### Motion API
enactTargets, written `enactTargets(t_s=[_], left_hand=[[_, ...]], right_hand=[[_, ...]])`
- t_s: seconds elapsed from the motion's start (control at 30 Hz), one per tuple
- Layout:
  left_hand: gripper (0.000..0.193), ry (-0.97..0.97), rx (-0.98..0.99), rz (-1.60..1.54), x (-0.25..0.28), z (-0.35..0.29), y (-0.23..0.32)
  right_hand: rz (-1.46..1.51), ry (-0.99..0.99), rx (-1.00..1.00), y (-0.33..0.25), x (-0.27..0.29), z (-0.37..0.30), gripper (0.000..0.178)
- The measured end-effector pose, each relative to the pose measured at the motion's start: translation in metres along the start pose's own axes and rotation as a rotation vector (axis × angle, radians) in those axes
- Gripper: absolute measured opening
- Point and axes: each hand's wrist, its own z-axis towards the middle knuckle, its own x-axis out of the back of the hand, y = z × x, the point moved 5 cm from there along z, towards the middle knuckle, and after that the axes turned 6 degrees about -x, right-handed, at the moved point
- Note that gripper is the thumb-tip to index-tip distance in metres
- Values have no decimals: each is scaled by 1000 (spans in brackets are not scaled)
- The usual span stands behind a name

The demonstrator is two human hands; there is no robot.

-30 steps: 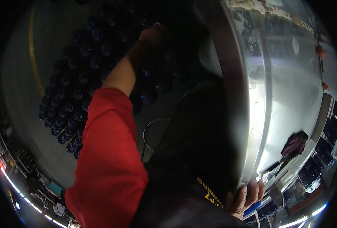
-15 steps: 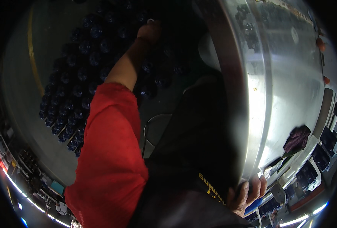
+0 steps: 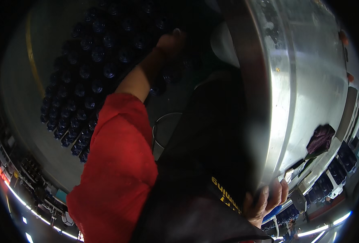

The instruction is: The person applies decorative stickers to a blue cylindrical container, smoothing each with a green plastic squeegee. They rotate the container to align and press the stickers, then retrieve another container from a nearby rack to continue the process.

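Observation:
My left arm, in a red sleeve, reaches forward and down into shadow. At its end, my left hand (image 3: 171, 42) looks closed, with a small pale spot at its fingertips; what it holds is too dark to make out. Close to its left stand many rows of dark blue, glossy, rounded items (image 3: 108, 71) on the floor. Lower right, my right hand (image 3: 266, 202) has its bent fingers over the near edge of a shiny metal table (image 3: 305, 93). Something blue (image 3: 272, 212) shows just beside that hand.
A crumpled dark purple cloth (image 3: 320, 138) lies on the metal table. Below the tabletop is a pale rounded object (image 3: 224, 44). A thin metal ring (image 3: 159, 131) stands near my black apron (image 3: 187, 186). A yellow line (image 3: 33, 60) marks the floor at left.
My left hand has shifted a little to the right and nearer. The view has turned slightly; my right hand stays at the table edge.

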Motion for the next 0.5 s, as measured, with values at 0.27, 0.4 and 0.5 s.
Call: enactTargets(t_s=[0.27, 0.4, 0.5], left_hand=[[34, 25, 6, 37, 4, 4, 1], [36, 286, -35, 31, -5, -25, 26], [36, 230, -216, -97, -20, -36, 58]], right_hand=[[4, 12, -6, 0, 0, 2, 51], [26, 31, 12, 2, -1, 0, 48], [9, 44, 7, 2, -3, 0, 45]])
